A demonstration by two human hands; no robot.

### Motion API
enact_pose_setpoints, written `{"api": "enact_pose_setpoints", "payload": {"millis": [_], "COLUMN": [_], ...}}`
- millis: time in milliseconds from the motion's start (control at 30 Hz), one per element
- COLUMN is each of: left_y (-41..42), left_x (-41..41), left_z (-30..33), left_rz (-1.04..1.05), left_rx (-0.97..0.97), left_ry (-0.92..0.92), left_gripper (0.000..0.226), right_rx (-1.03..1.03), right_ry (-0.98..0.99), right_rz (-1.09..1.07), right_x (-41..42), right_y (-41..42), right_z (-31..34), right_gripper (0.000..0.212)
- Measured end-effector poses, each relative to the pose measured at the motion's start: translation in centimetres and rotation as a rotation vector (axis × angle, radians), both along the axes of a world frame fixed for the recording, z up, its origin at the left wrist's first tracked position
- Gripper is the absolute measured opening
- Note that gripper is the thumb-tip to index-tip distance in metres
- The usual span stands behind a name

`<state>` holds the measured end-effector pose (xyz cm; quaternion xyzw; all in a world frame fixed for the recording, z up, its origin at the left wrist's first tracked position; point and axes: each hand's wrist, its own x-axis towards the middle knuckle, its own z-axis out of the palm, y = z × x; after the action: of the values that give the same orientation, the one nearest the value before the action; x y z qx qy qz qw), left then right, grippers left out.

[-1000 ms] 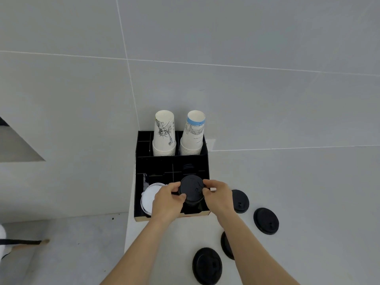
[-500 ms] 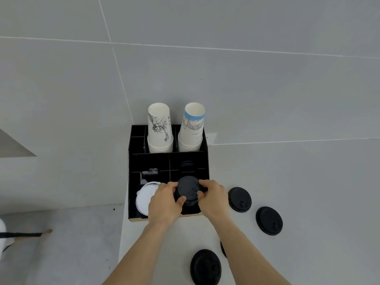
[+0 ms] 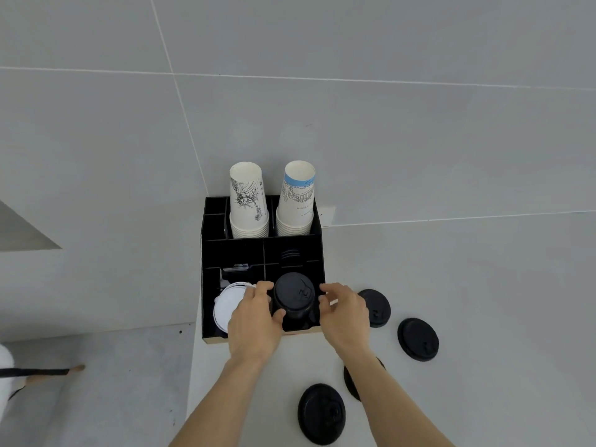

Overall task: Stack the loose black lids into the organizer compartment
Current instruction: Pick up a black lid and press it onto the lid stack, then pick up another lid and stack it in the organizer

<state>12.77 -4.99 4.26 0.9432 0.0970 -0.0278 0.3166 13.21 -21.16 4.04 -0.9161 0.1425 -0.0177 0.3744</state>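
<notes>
A black divided organizer [image 3: 206,285] sits on a pale counter [image 3: 483,285] against a grey tiled wall. Beyond both hands, its rear compartments hold two stacks of upside-down paper cups: one with a black line drawing [image 3: 248,201], one with a blue band [image 3: 296,198]. A middle compartment, just past the fingertips, holds a few dark lids [image 3: 290,254], hard to make out. Under the left hand's knuckles, the front left compartment holds white lids [image 3: 227,306].

Between the hands, a stack of black lids [image 3: 294,298] stands in the front right compartment, its top rising above the organizer's rim. The left hand [image 3: 254,321] curls around the stack's left side, thumb pressed on its near face. The right hand [image 3: 345,314] is spread with fingers loose beside the stack's right edge; whether they touch it is unclear.

Compared with half a second ago, the right hand has opened and eased away from the stack, while the left hand keeps its hold.

Four loose black lids lie flat on the counter: one [image 3: 379,308] just right of the right hand, one [image 3: 418,339] further right, one [image 3: 350,380] partly hidden beneath the right forearm, and one [image 3: 321,413] between the two forearms.
</notes>
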Motion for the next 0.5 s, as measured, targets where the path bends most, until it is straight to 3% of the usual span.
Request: {"api": "enact_pose_setpoints", "payload": {"millis": [233,500], "left_y": [-0.9,-1.8], "left_x": [-4.9,-9.9], "left_z": [-2.1,-4.5], "left_rz": [-0.044,-0.112], "left_rx": [-0.112,-0.148], "left_ry": [0.115,0.372], "left_gripper": [0.023,0.033], "right_rx": [0.001,0.032], "right_ry": [0.200,0.401], "right_rz": [-0.114,-0.158], "right_x": [-7.0,-13.9], "right_y": [-1.8,-2.1], "right_z": [-1.9,-4.3], "right_gripper": [0.017,0.031]}}
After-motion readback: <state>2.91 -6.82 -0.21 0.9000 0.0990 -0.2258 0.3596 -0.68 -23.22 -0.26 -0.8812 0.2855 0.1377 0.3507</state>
